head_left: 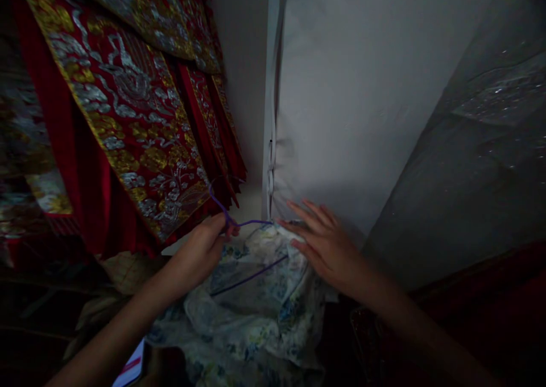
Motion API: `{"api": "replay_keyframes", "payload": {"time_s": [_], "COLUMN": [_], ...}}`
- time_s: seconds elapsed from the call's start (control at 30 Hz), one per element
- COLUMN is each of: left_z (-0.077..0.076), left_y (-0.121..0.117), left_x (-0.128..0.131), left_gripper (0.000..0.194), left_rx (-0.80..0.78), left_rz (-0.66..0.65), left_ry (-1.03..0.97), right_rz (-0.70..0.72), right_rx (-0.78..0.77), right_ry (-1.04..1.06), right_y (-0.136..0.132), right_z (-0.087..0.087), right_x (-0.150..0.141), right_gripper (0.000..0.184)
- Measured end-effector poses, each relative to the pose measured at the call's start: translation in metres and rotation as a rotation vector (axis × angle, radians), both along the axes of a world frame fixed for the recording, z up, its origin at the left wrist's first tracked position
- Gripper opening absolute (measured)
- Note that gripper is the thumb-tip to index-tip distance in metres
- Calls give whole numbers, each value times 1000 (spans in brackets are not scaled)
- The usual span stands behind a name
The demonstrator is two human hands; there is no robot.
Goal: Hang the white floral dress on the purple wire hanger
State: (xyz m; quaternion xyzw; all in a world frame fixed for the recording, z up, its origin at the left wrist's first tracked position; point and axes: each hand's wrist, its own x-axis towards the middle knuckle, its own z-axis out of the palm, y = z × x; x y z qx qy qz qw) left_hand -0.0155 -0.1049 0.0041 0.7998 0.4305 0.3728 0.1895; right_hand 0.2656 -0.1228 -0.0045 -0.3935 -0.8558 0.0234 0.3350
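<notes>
My left hand is closed around the neck of a purple clothes hanger, with the curved hook rising above my fingers. From there one hanger arm runs right into the top of a white garment with a blue floral print. The hanger's lower bar shows across the garment's opening. On the right, my right hand rests against the garment's pale edge at the hanger's end. Its fingers are stretched out and spread, with the thumb lower on the cloth. Folds hide part of the hanger.
Red cloth embroidered in gold and silver hangs at left. A pale wall rises ahead, with a narrow white strip hanging along its corner. A lit phone screen shows at lower left. Shiny clear plastic is at right.
</notes>
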Motion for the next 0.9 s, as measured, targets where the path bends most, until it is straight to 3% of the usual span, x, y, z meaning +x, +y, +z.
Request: {"api": "replay_keyframes", "payload": {"time_s": [0.1,0.2,0.27,0.33,0.4,0.43,0.53,0.63,0.77,0.83,0.9], "left_z": [2,5,7,10,13,14,19,20,-1,-25,-54], "left_y": [-1,-1,0,-1,0,1,4,-1,-23,-32,-36], "left_x": [14,11,3,-4,-7,-7,-3,1,4,8,16], "left_gripper": [19,24,26,27,28,29,30,39,40,35,30], "left_rx": [151,220,242,273,308,329,464,663,874,842,698], "left_rz": [-34,-55,-69,-81,-70,-56,13,117,222,212,208], "left_ry": [40,44,53,61,53,46,21,-57,-222,-274,-312], "right_rz": [179,450,383,122,-51,-60,12,-29,-84,-83,-66], "right_rx": [12,12,130,200,11,-168,-623,-687,-577,-542,-524], "right_ry": [-136,-177,-35,177,315,362,609,989,1256,1322,1362], "right_y": [-29,-47,-42,-26,-7,1,15,27,60,76,85], "right_z": [-8,-5,1,3,-3,-8,-25,-23,14,32,41], "right_x": [-33,-36,-18,8,32,41,53,50,46,46,45], "right_gripper": [46,48,46,41,31,30,49,49,39,33,29]}}
